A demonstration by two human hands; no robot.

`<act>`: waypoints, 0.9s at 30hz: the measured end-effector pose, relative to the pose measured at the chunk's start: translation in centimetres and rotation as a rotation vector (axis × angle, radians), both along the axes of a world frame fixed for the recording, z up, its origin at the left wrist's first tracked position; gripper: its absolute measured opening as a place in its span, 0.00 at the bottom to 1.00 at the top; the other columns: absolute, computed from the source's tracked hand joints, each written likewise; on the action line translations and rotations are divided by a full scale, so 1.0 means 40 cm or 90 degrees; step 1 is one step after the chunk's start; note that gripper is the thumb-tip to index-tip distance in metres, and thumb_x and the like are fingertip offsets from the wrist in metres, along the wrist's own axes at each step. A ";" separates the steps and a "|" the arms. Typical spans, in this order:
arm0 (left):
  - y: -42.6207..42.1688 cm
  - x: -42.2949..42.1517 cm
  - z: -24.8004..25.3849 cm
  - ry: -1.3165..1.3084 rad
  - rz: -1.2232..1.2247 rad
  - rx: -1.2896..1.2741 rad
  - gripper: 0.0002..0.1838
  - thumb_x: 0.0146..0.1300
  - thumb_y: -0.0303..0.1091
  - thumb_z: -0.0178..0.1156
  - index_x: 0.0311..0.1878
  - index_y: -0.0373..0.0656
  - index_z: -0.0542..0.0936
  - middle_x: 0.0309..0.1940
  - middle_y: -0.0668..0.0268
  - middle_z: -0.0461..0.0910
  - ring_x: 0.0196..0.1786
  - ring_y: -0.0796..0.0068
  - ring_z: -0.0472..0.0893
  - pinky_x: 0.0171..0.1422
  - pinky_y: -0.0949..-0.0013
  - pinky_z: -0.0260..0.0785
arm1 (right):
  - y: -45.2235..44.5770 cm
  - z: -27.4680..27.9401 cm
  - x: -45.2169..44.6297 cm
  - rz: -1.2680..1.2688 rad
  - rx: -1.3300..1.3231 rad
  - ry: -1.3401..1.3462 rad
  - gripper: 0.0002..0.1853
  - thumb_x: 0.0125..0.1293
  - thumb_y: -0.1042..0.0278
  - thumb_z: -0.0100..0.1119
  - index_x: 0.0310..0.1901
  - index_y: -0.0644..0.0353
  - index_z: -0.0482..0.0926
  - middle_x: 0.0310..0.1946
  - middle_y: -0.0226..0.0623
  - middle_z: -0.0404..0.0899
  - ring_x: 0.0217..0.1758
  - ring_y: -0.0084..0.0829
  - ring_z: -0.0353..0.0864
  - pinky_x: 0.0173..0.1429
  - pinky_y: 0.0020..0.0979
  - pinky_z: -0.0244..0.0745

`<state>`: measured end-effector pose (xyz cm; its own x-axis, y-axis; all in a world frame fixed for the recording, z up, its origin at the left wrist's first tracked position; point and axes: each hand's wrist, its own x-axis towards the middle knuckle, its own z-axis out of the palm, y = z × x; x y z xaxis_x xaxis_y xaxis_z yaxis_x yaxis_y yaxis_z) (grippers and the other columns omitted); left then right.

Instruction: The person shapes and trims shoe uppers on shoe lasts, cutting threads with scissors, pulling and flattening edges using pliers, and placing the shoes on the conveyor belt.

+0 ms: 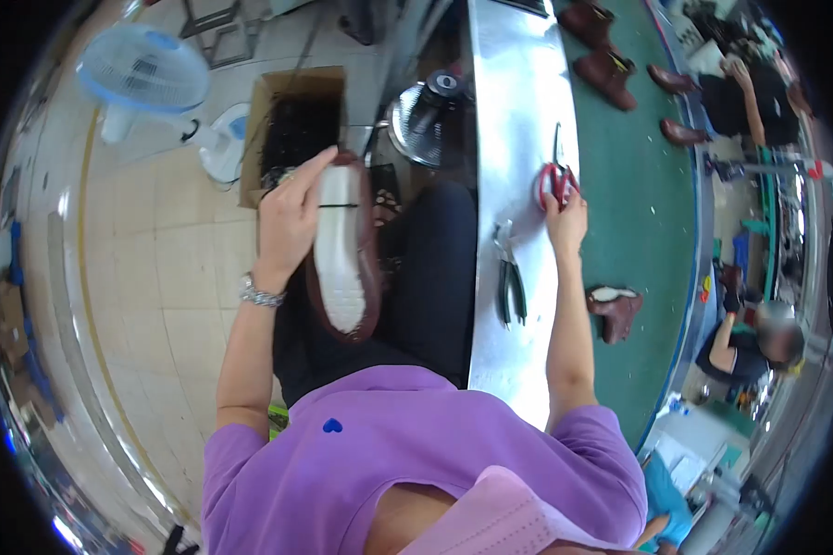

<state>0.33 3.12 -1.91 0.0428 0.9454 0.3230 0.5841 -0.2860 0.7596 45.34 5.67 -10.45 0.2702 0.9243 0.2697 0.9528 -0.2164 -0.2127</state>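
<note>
My left hand [292, 217] grips a brown shoe [368, 268] over my lap, its long white underside turned up toward me and a thin black line crossing the front part. Over on the metal bench, my right hand [566, 222] has its fingers closed at the handles of red-handled scissors [557, 176], whose blades point away from me. Dark-green-handled pliers [509, 277] lie on the same metal bench [518, 92], left of my right forearm.
A green conveyor belt [634, 213] runs beside the bench, carrying several brown boots [613, 313]. An open cardboard box [250, 139] stands on the floor beyond my left hand, near a fan [143, 69]. Two people [750, 102] sit across the belt.
</note>
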 end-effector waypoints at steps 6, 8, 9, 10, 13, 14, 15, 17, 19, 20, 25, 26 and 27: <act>-0.143 0.004 -0.015 -0.212 0.099 -0.169 0.34 0.65 0.45 0.65 0.68 0.34 0.68 0.56 0.49 0.78 0.49 0.59 0.83 0.52 0.66 0.76 | 0.041 0.116 0.011 -0.056 -0.354 0.397 0.27 0.52 0.56 0.68 0.44 0.75 0.79 0.32 0.41 0.82 0.33 0.30 0.82 0.39 0.29 0.76; -0.186 0.013 -0.011 -0.059 0.085 -0.134 0.25 0.66 0.43 0.64 0.59 0.33 0.75 0.46 0.51 0.82 0.40 0.68 0.84 0.44 0.70 0.75 | -0.041 0.210 -0.058 -0.042 -0.350 0.781 0.17 0.59 0.65 0.62 0.44 0.72 0.79 0.26 0.33 0.77 0.26 0.21 0.74 0.30 0.25 0.67; -0.198 0.017 0.002 -0.020 0.103 -0.172 0.21 0.67 0.42 0.63 0.53 0.34 0.76 0.39 0.53 0.82 0.36 0.66 0.83 0.39 0.68 0.74 | -0.087 0.250 -0.104 -0.038 -0.367 0.858 0.18 0.58 0.67 0.62 0.46 0.71 0.77 0.27 0.33 0.76 0.26 0.21 0.73 0.31 0.24 0.66; -0.205 0.019 0.024 0.020 0.115 -0.211 0.18 0.67 0.42 0.61 0.48 0.35 0.78 0.32 0.54 0.81 0.31 0.64 0.83 0.35 0.67 0.73 | -0.145 0.306 -0.193 -0.056 -0.365 0.912 0.20 0.56 0.70 0.62 0.50 0.69 0.74 0.29 0.34 0.76 0.27 0.21 0.73 0.31 0.23 0.66; -0.206 0.033 0.004 0.127 0.143 -0.131 0.12 0.68 0.39 0.58 0.35 0.39 0.76 0.18 0.59 0.78 0.21 0.60 0.80 0.25 0.63 0.70 | -0.274 0.388 -0.327 0.031 -0.485 1.012 0.33 0.50 0.60 0.76 0.55 0.66 0.72 0.31 0.25 0.73 0.30 0.19 0.72 0.33 0.22 0.64; -0.206 0.035 -0.007 0.157 0.155 -0.070 0.12 0.68 0.38 0.57 0.31 0.41 0.74 0.14 0.61 0.76 0.18 0.60 0.78 0.22 0.61 0.69 | -0.307 0.415 -0.371 0.108 -0.543 0.989 0.41 0.46 0.51 0.81 0.57 0.66 0.71 0.29 0.23 0.70 0.29 0.18 0.69 0.32 0.22 0.63; -0.206 0.033 -0.010 0.157 0.152 -0.062 0.11 0.68 0.35 0.55 0.30 0.43 0.74 0.13 0.61 0.75 0.17 0.62 0.78 0.21 0.63 0.68 | -0.322 0.436 -0.407 0.135 -0.607 1.037 0.46 0.46 0.43 0.79 0.59 0.66 0.70 0.29 0.23 0.67 0.28 0.17 0.67 0.32 0.21 0.62; -0.207 0.035 -0.016 0.107 0.165 -0.065 0.10 0.69 0.34 0.55 0.30 0.42 0.74 0.13 0.61 0.75 0.16 0.62 0.78 0.21 0.62 0.67 | -0.342 0.466 -0.465 0.182 -0.697 1.075 0.52 0.47 0.31 0.74 0.62 0.66 0.67 0.28 0.22 0.62 0.28 0.15 0.64 0.32 0.21 0.60; -0.214 0.038 -0.019 0.066 0.177 -0.083 0.10 0.70 0.33 0.53 0.32 0.41 0.75 0.14 0.61 0.75 0.17 0.61 0.77 0.22 0.62 0.66 | -0.343 0.481 -0.513 0.175 -0.746 1.042 0.53 0.49 0.24 0.66 0.62 0.67 0.67 0.28 0.22 0.61 0.27 0.15 0.63 0.31 0.20 0.59; -0.215 0.039 -0.019 0.050 0.180 -0.097 0.09 0.71 0.33 0.52 0.34 0.41 0.76 0.15 0.60 0.75 0.18 0.60 0.78 0.22 0.61 0.66 | -0.337 0.490 -0.541 0.147 -0.769 1.013 0.53 0.51 0.22 0.61 0.62 0.67 0.67 0.28 0.23 0.61 0.27 0.16 0.63 0.30 0.20 0.59; -0.222 0.053 -0.032 0.021 0.192 -0.082 0.09 0.71 0.32 0.51 0.37 0.39 0.77 0.16 0.60 0.75 0.19 0.60 0.77 0.23 0.61 0.66 | -0.299 0.437 -0.601 0.093 -0.740 1.074 0.37 0.69 0.28 0.43 0.50 0.63 0.72 0.24 0.24 0.63 0.22 0.16 0.64 0.25 0.20 0.60; -0.220 0.056 -0.033 0.017 0.193 -0.060 0.09 0.71 0.32 0.51 0.37 0.39 0.77 0.16 0.60 0.75 0.18 0.60 0.77 0.23 0.61 0.66 | -0.296 0.428 -0.614 0.110 -0.730 1.017 0.36 0.70 0.28 0.42 0.46 0.63 0.72 0.22 0.24 0.64 0.21 0.17 0.64 0.24 0.21 0.60; -0.220 0.058 -0.034 0.015 0.193 -0.037 0.09 0.71 0.32 0.51 0.37 0.39 0.77 0.15 0.60 0.75 0.18 0.61 0.77 0.23 0.61 0.65 | -0.296 0.415 -0.621 0.126 -0.717 0.962 0.35 0.71 0.29 0.42 0.42 0.62 0.72 0.20 0.25 0.64 0.19 0.17 0.65 0.23 0.21 0.60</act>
<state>2.63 -5.67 -3.25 -0.2369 0.9332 0.2703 0.6535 -0.0528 0.7551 20.50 -6.16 6.16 -0.4475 0.5195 -0.7279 0.1536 -0.7572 -0.6349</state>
